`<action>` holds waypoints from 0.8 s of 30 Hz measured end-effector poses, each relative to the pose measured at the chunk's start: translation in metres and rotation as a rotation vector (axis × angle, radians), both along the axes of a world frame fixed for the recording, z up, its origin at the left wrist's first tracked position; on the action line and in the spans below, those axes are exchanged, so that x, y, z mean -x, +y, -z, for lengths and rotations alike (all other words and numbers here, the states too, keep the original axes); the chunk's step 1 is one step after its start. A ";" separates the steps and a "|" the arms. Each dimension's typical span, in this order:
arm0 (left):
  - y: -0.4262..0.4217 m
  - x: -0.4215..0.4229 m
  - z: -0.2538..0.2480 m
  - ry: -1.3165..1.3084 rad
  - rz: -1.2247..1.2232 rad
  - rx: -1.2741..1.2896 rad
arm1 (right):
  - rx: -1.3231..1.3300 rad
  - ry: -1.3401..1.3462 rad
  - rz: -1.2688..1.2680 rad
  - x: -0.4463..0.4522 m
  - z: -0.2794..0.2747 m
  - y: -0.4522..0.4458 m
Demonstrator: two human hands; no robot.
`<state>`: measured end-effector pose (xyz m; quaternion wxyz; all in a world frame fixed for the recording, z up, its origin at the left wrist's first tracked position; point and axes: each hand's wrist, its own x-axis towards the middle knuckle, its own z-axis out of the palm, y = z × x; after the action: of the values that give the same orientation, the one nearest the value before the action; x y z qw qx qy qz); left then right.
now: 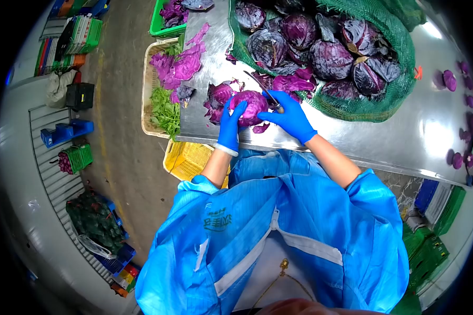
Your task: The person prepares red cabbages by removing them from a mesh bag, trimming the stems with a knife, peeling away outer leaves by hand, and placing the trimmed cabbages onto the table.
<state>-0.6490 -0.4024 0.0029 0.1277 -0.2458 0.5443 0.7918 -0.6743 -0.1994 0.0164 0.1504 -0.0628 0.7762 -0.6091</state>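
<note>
A peeled red cabbage [251, 106] rests on the steel table near its front edge. My left hand [231, 126], in a blue glove, is closed against the cabbage's left side. My right hand [291, 116], gloved too, grips a knife [256, 82] whose curved dark blade points up and left beyond the cabbage. Fingers of the right hand also lie close to the cabbage's right side. Stripped outer leaves [218, 98] lie just left of the cabbage, and more purple leaves [294, 81] are behind the right hand.
A green mesh sack [370, 113] of whole red cabbages [331, 60] covers the table's back. To the left stand a beige basket [147, 113] of leaves and greens and a green crate [155, 23]. A yellow basket [192, 160] sits below the table edge. Several small cabbages [449, 80] are at far right.
</note>
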 end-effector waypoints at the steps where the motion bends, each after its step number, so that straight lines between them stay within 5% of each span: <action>1: 0.001 -0.001 0.010 -0.058 -0.044 0.020 | 0.032 -0.046 0.010 -0.001 0.008 -0.007; 6: 0.015 -0.030 -0.005 -0.239 -0.083 -0.119 | -0.040 -0.094 -0.101 0.013 0.037 -0.011; 9: -0.008 -0.045 0.031 0.012 0.294 0.552 | -0.006 -0.033 -0.292 0.026 0.051 0.005; 10: -0.017 -0.047 0.034 0.313 0.355 0.902 | 0.002 -0.065 -0.319 0.027 0.049 0.007; 13: -0.011 -0.004 -0.013 0.648 0.625 1.101 | -0.008 -0.133 -0.362 0.032 0.028 0.013; 15: -0.011 0.007 -0.009 0.622 0.788 1.055 | -0.066 -0.153 -0.335 0.028 0.013 0.014; 17: -0.007 0.015 -0.017 0.479 0.875 1.030 | -0.052 0.097 -0.095 0.020 0.023 0.015; 21: 0.008 0.007 -0.003 0.148 0.690 1.045 | -0.215 0.283 -0.063 -0.012 0.001 0.031; 24: 0.020 -0.001 0.014 0.351 0.570 1.060 | -0.329 0.233 -0.041 -0.035 -0.003 0.032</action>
<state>-0.6477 -0.3823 -0.0112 0.1035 0.0128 0.9201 0.3775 -0.6395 -0.1675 0.0194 0.0803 -0.1231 0.8760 -0.4594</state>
